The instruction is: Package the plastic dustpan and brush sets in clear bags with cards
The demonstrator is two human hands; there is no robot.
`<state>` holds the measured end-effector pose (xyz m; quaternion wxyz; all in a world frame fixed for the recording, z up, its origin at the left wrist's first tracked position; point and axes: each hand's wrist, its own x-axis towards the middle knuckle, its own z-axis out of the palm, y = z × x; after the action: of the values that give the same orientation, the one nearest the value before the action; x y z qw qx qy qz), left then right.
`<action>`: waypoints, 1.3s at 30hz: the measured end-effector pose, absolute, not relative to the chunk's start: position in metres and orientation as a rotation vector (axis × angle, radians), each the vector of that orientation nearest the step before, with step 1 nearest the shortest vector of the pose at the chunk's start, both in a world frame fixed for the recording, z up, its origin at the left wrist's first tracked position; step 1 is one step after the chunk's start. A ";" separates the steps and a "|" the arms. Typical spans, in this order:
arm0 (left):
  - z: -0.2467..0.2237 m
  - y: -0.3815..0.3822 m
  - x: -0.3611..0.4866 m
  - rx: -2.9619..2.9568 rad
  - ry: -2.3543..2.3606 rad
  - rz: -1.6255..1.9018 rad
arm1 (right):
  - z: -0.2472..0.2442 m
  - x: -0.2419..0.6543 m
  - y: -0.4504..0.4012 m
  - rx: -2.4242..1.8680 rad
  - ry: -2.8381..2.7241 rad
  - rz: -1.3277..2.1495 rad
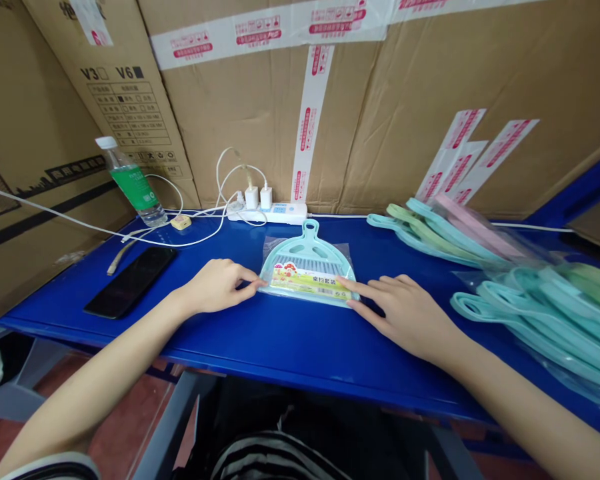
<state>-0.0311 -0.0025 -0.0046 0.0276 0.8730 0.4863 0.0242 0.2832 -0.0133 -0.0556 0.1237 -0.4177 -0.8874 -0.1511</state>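
A light-blue dustpan [310,230] with a small brush nested in it lies flat on the table in a clear plastic bag, its handle pointing away from me. Across its front is a printed label card [307,279] with red mushrooms. My left hand [223,285] pinches the left front corner between thumb and forefinger. At the right front corner, my right hand [400,310] has its forefinger on the label's end and its thumb against the front edge. More bagged dustpans [545,327] in light blue and green are piled right of my right hand.
Another stack of bagged dustpans [440,233], one pink, lies at the back right of the blue table [280,340]. A white power strip [285,213] with chargers and cables sits against the cardboard boxes [260,113]. On the left are a water bottle [135,187] and a black phone [130,282].
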 end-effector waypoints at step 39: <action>-0.020 0.008 -0.034 2.882 1.244 0.211 | -0.040 0.289 0.007 -1.495 -2.383 0.021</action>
<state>-0.0339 0.0085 -0.0205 -0.0024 0.9161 0.3953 0.0670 0.2888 0.0073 -0.0400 0.1636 -0.5244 -0.8356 0.0075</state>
